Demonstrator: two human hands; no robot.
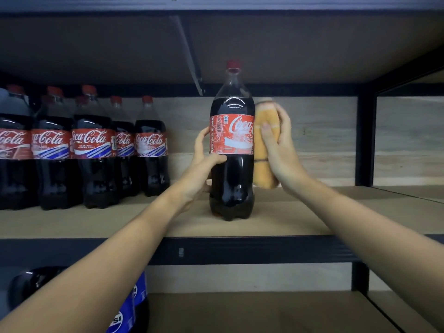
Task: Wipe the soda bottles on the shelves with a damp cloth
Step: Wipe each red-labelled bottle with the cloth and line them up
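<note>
— The Coca-Cola bottles (pixel 79 150) on the left sit full of dark cola. And the lone Coca-Cola bottle (pixel 231 150) mid-shelf (pixel 312 219)?

— Full, so probably heavy and slick. The left hand (pixel 204 155) steadies it, fingers curled around the label's edge. The right hand (pixel 278 143) presses an orange cloth (pixel 264 169) against its side, grip blurred; it looks soft.

The shelf (pixel 276 224) is a tan board with a dark front rail, framed by a dark post at the right; one cola bottle (pixel 231 179) stands upright on it near the middle; a row of cola bottles (pixel 96 150) stands upright at the left, well apart from it; a lower board (pixel 252 311) carries Pepsi bottles (pixel 134 308) at its left.
</note>
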